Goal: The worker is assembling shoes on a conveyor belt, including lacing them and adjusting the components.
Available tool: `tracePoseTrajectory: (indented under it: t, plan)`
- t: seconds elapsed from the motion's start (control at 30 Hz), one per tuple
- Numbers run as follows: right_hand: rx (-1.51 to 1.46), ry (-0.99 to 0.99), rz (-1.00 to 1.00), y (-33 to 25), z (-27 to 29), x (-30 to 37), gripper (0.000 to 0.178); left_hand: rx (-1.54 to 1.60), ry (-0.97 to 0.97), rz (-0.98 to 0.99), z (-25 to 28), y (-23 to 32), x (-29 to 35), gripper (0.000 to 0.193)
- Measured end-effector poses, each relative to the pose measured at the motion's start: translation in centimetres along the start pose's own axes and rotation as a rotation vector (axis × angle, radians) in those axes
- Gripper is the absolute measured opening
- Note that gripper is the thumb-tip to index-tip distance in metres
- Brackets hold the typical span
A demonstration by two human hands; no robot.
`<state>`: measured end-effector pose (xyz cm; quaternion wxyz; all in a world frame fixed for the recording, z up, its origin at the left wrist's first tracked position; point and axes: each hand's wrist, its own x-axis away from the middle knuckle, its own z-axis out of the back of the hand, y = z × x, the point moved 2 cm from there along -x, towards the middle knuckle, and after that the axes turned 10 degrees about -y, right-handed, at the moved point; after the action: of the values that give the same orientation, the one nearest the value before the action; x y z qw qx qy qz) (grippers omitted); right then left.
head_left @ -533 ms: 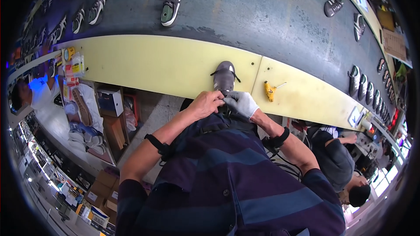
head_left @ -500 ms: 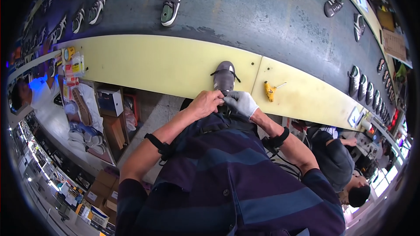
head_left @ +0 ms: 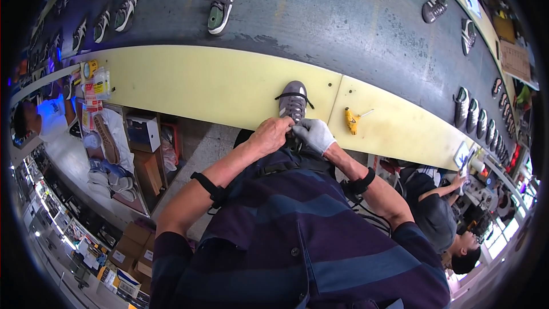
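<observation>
A grey sneaker [head_left: 293,98] with dark laces lies toe-away on the pale yellow work ledge [head_left: 211,83], right in front of me. My left hand [head_left: 270,135], bare, closes over the heel end of the sneaker. My right hand [head_left: 313,134], in a white glove, grips the same end from the right, touching the left hand. Both hands hide the rear part of the shoe. A black strap circles each forearm.
A yellow-handled tool [head_left: 351,120] lies on the ledge to the right. Several finished sneakers [head_left: 222,3] ride on the dark grey conveyor belt [head_left: 331,20] beyond. Another person [head_left: 441,217] works at lower right. Shelves with boxes [head_left: 143,133] stand at lower left.
</observation>
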<state>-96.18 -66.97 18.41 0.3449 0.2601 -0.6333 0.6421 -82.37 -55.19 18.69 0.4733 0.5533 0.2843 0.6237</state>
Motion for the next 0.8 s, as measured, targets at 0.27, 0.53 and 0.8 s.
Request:
tracePoseTrajectory:
  t: [0.27, 0.53, 0.8]
  plan:
    - [0.087, 0.031, -0.017, 0.4, -0.3, -0.9, 0.032, -0.059, 0.022, -0.039, -0.3, -0.7, 0.0, 0.017]
    - [-0.102, 0.038, -0.169, 0.1, 0.0, -0.8, 0.032, -0.03, 0.007, -0.014, -0.5, 0.2, 0.0, 0.029]
    - [0.341, 0.168, 0.056, -0.7, -0.2, -0.3, 0.035, -0.153, 0.016, -0.072, -1.1, -0.7, -0.1, 0.036]
